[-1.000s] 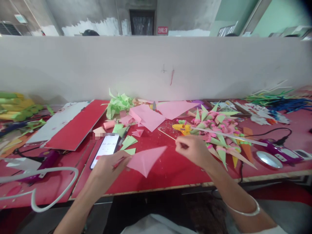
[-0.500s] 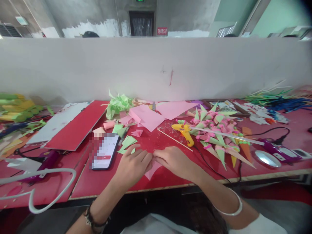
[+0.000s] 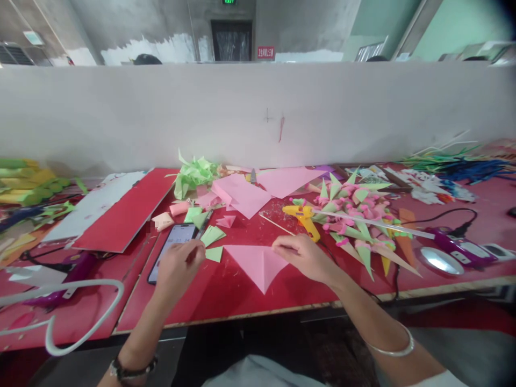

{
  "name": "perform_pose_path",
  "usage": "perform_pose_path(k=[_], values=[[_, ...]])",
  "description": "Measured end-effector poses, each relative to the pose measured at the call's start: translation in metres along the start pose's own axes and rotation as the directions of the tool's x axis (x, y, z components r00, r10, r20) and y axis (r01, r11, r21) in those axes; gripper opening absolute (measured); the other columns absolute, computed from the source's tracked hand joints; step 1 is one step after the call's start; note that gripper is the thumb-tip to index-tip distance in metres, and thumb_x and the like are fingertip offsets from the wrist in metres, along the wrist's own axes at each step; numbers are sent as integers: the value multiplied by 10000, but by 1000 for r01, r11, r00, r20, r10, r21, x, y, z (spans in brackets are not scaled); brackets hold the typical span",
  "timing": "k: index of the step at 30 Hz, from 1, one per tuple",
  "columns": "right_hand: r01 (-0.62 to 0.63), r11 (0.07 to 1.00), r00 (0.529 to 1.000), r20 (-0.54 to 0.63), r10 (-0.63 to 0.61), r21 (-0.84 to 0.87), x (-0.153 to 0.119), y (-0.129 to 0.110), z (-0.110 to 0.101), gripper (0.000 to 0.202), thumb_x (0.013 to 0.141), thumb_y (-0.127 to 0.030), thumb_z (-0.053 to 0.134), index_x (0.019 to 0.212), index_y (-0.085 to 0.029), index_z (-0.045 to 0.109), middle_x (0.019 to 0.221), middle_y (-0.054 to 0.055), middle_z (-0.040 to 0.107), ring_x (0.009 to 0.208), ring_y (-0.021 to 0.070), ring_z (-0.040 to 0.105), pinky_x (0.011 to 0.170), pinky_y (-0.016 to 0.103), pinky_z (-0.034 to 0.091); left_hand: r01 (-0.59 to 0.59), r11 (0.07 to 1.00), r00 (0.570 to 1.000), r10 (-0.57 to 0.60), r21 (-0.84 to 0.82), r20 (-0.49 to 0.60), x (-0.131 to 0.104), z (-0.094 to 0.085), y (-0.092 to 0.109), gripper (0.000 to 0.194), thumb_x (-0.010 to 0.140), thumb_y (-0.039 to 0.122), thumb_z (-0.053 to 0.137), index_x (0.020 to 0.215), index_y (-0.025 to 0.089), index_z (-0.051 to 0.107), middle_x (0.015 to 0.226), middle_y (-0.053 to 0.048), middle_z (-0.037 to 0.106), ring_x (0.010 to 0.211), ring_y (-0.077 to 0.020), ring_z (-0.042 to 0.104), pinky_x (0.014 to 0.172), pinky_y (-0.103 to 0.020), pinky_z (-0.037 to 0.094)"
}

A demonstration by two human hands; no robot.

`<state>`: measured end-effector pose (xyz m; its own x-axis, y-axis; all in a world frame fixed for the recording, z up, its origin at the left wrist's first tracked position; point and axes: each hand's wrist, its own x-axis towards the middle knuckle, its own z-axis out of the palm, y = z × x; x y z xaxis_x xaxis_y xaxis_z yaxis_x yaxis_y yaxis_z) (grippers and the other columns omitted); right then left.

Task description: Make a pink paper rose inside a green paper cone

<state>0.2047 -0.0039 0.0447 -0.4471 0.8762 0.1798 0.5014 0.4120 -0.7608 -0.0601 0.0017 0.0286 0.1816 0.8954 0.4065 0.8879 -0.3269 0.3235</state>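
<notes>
A creased triangle of pink paper (image 3: 253, 266) lies on the red table in front of me, its point toward the near edge. My right hand (image 3: 304, 258) has its fingers closed at the paper's upper right edge. My left hand (image 3: 177, 269) is off the paper, over the lower right part of a phone (image 3: 163, 252), with its fingers curled and nothing visible in them. Cut pieces of green paper (image 3: 213, 253) lie between the left hand and the pink triangle. Farther back sit a small folded pink piece (image 3: 226, 221) and larger pink sheets (image 3: 245, 196).
A yellow glue gun (image 3: 302, 217) with a long clear stick lies beyond my right hand. Right of it is a pile of pink and green paper cones (image 3: 358, 215). A red board (image 3: 129, 209) and a white cable (image 3: 86, 282) are on the left. A low partition (image 3: 242, 118) stands behind.
My hands, together over the pink paper before, have parted. The left moved left over the phone; the right stayed at the paper, which now shows wide and spread.
</notes>
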Motion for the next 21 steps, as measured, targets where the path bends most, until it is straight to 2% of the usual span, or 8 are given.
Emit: perform_pose_path(k=[2, 4, 7, 10, 13, 17, 19, 21], values=[[0, 1000, 999, 34, -1, 30, 0, -1, 8, 237, 836, -270, 385, 683, -160, 529, 611, -25, 495, 576, 94, 450, 533, 189, 330, 74, 959, 993, -46, -273, 105, -7, 7, 10, 239, 819, 255, 345, 833, 160, 563, 745, -38, 622, 668, -144, 546, 603, -232, 408], [10, 999, 997, 79, -12, 31, 0, -3, 18, 223, 834, -266, 397, 714, -158, 552, 641, -15, 538, 595, 99, 482, 548, 193, 340, 92, 870, 977, 15, -485, 212, -14, 14, 22, 287, 838, 291, 322, 934, 154, 556, 837, -56, 620, 756, -152, 554, 666, -240, 429], [43, 999, 989, 140, -41, -7, -1, -4, 26, 213, 836, -262, 406, 757, -165, 578, 677, -2, 590, 613, 107, 522, 557, 196, 344, 111, 827, 941, 91, -551, 327, -21, 19, 32, 292, 834, 318, 356, 790, 149, 590, 720, -30, 612, 666, -135, 543, 605, -215, 423], [32, 994, 995, 96, -22, -102, -4, 2, 23, 228, 843, -262, 396, 728, -168, 569, 654, -4, 587, 601, 108, 526, 559, 201, 338, 115, 897, 942, 38, -427, 334, -24, 15, 29, 370, 853, 325, 325, 632, 146, 561, 493, 23, 514, 483, -95, 471, 502, -190, 365], [-12, 983, 999, 46, 21, -183, -7, 12, 16, 237, 846, -259, 389, 694, -168, 548, 626, -9, 569, 581, 108, 519, 556, 206, 333, 90, 969, 957, -20, -229, 290, -21, 9, 17, 364, 856, 337, 318, 669, 157, 572, 443, 33, 473, 443, -100, 453, 480, -197, 344], [-19, 977, 997, 63, 34, -213, -11, 21, 15, 229, 845, -259, 385, 712, -175, 551, 664, 4, 593, 618, 122, 542, 578, 218, 347, 1, 994, 998, -8, 105, 66, -6, 14, -11, 304, 846, 313, 330, 931, 172, 586, 803, -76, 637, 799, -214, 559, 733, -324, 388], [-52, 981, 998, 25, 58, -187, -12, 24, 15, 234, 848, -262, 372, 722, -172, 548, 678, 11, 596, 635, 127, 547, 592, 224, 358, 14, 966, 1000, -8, 258, -26, 2, 22, -29, 341, 828, 329, 367, 1092, 170, 512, 1016, -132, 598, 1005, -274, 490, 877, -425, 302], [-87, 986, 996, -10, 86, -144, -15, 27, 14, 236, 846, -264, 367, 716, -169, 539, 670, 11, 586, 634, 128, 542, 593, 227, 365, 9, 951, 999, 2, 308, -38, 6, 29, -44, 375, 820, 335, 383, 1152, 179, 463, 1049, -137, 588, 1073, -279, 453, 950, -478, 196]])
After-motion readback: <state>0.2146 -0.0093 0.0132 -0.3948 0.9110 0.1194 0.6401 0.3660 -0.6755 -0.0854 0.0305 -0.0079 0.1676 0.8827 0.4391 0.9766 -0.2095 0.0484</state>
